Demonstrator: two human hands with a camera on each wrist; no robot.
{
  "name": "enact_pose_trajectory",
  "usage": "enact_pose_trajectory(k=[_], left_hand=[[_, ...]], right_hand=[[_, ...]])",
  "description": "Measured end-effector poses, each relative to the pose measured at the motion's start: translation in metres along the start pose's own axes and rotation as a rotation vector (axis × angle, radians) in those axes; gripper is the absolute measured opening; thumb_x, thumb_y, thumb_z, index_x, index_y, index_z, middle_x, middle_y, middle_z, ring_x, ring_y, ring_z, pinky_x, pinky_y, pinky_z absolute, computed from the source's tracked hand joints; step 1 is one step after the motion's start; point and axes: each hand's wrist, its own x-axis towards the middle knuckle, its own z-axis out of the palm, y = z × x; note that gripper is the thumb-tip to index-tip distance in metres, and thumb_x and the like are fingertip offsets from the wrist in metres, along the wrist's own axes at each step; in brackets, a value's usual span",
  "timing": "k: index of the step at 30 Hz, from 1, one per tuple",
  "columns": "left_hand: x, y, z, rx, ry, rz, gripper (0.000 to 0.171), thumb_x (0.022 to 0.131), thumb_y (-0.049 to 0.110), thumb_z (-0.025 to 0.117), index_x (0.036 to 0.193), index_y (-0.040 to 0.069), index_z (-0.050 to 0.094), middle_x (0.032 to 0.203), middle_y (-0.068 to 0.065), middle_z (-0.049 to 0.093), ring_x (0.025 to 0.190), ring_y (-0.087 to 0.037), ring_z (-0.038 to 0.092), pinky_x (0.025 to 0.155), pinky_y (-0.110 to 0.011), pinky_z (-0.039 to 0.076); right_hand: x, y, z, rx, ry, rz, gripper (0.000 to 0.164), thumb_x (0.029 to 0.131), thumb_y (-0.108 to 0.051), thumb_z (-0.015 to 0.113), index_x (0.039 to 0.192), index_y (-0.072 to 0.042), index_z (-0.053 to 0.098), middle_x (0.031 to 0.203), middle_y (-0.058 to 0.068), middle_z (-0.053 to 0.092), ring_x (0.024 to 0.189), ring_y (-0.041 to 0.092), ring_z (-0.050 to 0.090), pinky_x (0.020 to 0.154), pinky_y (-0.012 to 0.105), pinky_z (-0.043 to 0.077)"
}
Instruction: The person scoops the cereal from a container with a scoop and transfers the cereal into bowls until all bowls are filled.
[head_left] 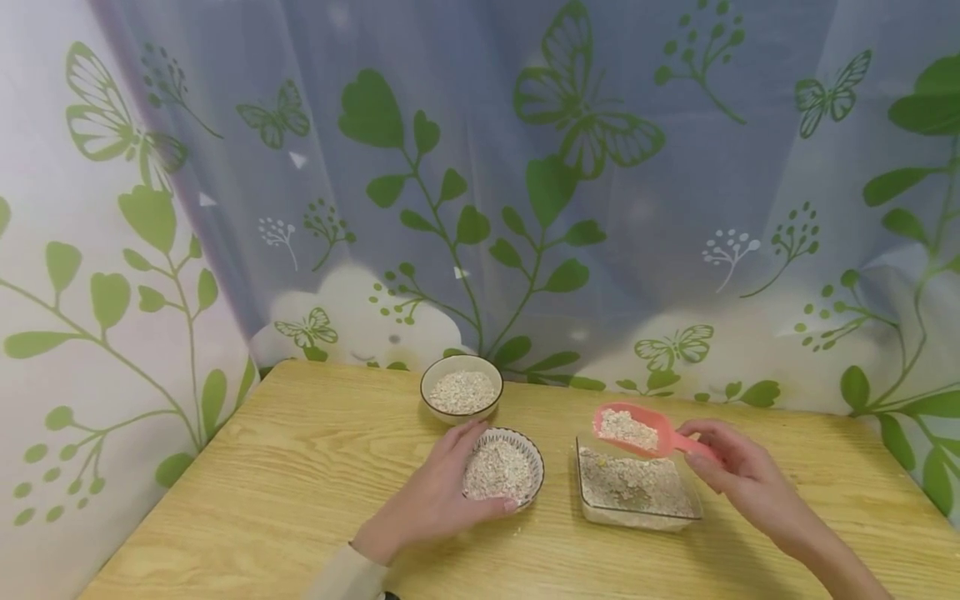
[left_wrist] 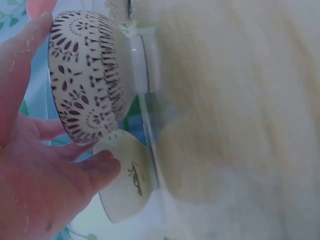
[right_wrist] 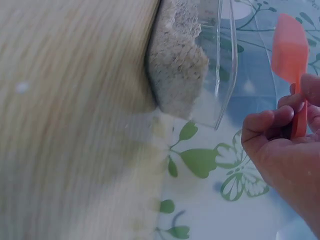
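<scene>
In the head view my right hand point(head_left: 738, 462) grips the handle of a pink scoop point(head_left: 660, 437) heaped with oat flakes point(head_left: 626, 428). The scoop is above a clear glass container point(head_left: 637, 521) that holds more oats point(head_left: 637, 483). My left hand point(head_left: 442, 492) steadies a patterned bowl point(head_left: 537, 467) of oats on the table, thumb at its near rim and fingers at its far left side. The left wrist view shows this bowl's dark-patterned outside point(left_wrist: 82, 75). In the right wrist view the fingers point(right_wrist: 285, 115) wrap the scoop's handle point(right_wrist: 299, 117).
A second bowl point(head_left: 461, 414) with a dark rim, also holding oats, stands just behind the patterned one. All stand on a wooden table point(head_left: 315, 467). Behind it hangs a curtain point(head_left: 480, 167) printed with leaves and butterflies. A few flakes lie near the patterned bowl.
</scene>
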Motion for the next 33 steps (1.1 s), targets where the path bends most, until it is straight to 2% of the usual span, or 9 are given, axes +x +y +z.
enact_pose_trajectory(k=[4,8,11,15,19,23,28,30,33], left_hand=[[-0.001,-0.005,-0.001,-0.031,-0.053,-0.021,0.116,0.079,0.069,0.075,0.164,0.012,0.022,0.166,-0.020,0.028,0.151,-0.040,0.033,0.118,-0.064,0.035],[-0.001,-0.008,-0.001,-0.064,-0.112,-0.059,0.121,0.079,0.069,0.075,0.165,0.011,0.013,0.167,-0.024,0.024,0.152,-0.044,0.029,0.119,-0.066,0.032],[0.001,-0.010,0.000,-0.085,-0.138,-0.076,0.122,0.080,0.067,0.076,0.165,0.011,0.009,0.168,-0.024,0.022,0.153,-0.044,0.027,0.121,-0.065,0.029],[0.003,-0.012,0.000,-0.111,-0.164,-0.083,0.124,0.080,0.066,0.076,0.165,0.011,0.006,0.169,-0.023,0.020,0.154,-0.043,0.026,0.123,-0.063,0.028],[0.005,-0.012,-0.002,-0.137,-0.195,-0.094,0.125,0.080,0.064,0.077,0.165,0.010,0.003,0.169,-0.023,0.019,0.154,-0.043,0.026,0.123,-0.063,0.027],[0.006,-0.011,-0.003,-0.157,-0.217,-0.115,0.126,0.080,0.064,0.077,0.166,0.011,0.002,0.169,-0.024,0.020,0.154,-0.043,0.027,0.123,-0.063,0.027],[0.005,-0.010,-0.005,-0.164,-0.223,-0.125,0.125,0.080,0.064,0.077,0.166,0.013,0.001,0.168,-0.024,0.023,0.153,-0.043,0.029,0.123,-0.063,0.029],[0.004,-0.009,-0.005,-0.169,-0.222,-0.125,0.125,0.081,0.064,0.077,0.166,0.013,0.002,0.168,-0.024,0.023,0.153,-0.042,0.029,0.122,-0.063,0.029],[0.005,-0.009,-0.005,-0.186,-0.218,-0.120,0.124,0.080,0.063,0.078,0.166,0.013,0.002,0.167,-0.023,0.024,0.153,-0.042,0.030,0.122,-0.063,0.029]], right_hand=[[0.008,-0.009,0.009,-0.076,0.001,-0.030,0.023,0.103,-0.002,0.056,0.126,-0.002,0.058,0.090,-0.011,0.061,0.069,0.017,0.053,0.056,0.032,0.043],[0.018,-0.017,0.018,-0.123,-0.017,-0.055,0.021,0.102,-0.002,0.058,0.123,-0.005,0.059,0.080,-0.008,0.056,0.061,0.013,0.048,0.053,0.030,0.041],[0.025,-0.024,0.026,-0.139,-0.037,-0.025,0.021,0.102,-0.004,0.060,0.123,-0.008,0.060,0.078,-0.004,0.057,0.058,0.009,0.044,0.051,0.028,0.040],[0.032,-0.032,0.038,-0.188,-0.054,0.012,0.022,0.101,-0.007,0.061,0.123,-0.011,0.061,0.091,0.004,0.068,0.063,0.002,0.049,0.053,0.025,0.043],[0.040,-0.038,0.050,-0.262,-0.068,-0.031,0.021,0.101,-0.008,0.062,0.121,-0.013,0.062,0.096,0.006,0.071,0.064,0.000,0.051,0.054,0.023,0.045],[0.048,-0.042,0.065,-0.359,-0.068,-0.161,0.025,0.096,-0.001,0.066,0.118,-0.013,0.065,0.101,0.006,0.071,0.070,0.002,0.054,0.058,0.022,0.050],[0.056,-0.043,0.083,-0.601,-0.028,-0.399,0.030,0.089,0.002,0.073,0.115,-0.013,0.068,0.102,-0.002,0.070,0.090,0.010,0.060,0.071,0.027,0.053],[0.057,-0.044,0.088,-0.680,-0.010,-0.492,0.031,0.087,0.001,0.074,0.114,-0.014,0.068,0.098,-0.005,0.067,0.091,0.012,0.060,0.072,0.030,0.053],[0.060,-0.046,0.094,-0.737,0.010,-0.592,0.033,0.086,0.003,0.073,0.113,-0.016,0.067,0.091,-0.007,0.062,0.084,0.010,0.054,0.068,0.026,0.050]])
